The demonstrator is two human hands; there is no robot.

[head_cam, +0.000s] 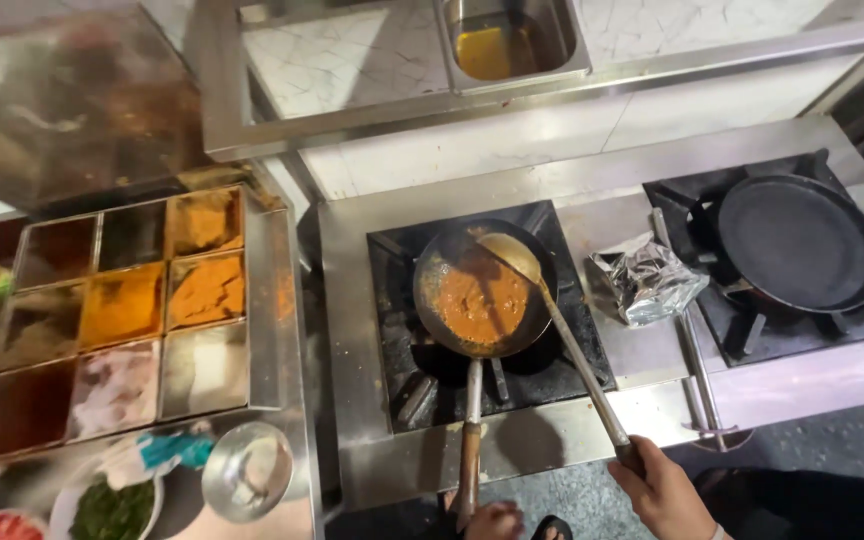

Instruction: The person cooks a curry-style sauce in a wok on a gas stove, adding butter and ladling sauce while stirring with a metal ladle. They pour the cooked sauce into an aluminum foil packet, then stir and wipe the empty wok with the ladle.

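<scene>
A dark frying pan [437, 315] with orange-red sauce [482, 300] sits on the left burner of a steel stove [352, 300]. My right hand [664, 490] grips the end of a long metal ladle [552, 310]; its bowl rests over the far rim of the pan, above the sauce. My left hand [494, 521] is at the bottom edge, by the wooden end of the pan handle [470, 450]; whether it grips the handle is hidden by the frame edge.
A flat black griddle pan [797, 240] sits on the right burner. Crumpled foil [647, 280] lies between the burners. A tray of spice compartments [122, 310] stands left, with a small steel bowl [247, 470] and plates of chopped greens below. A steel container with yellow liquid [507, 40] sits behind.
</scene>
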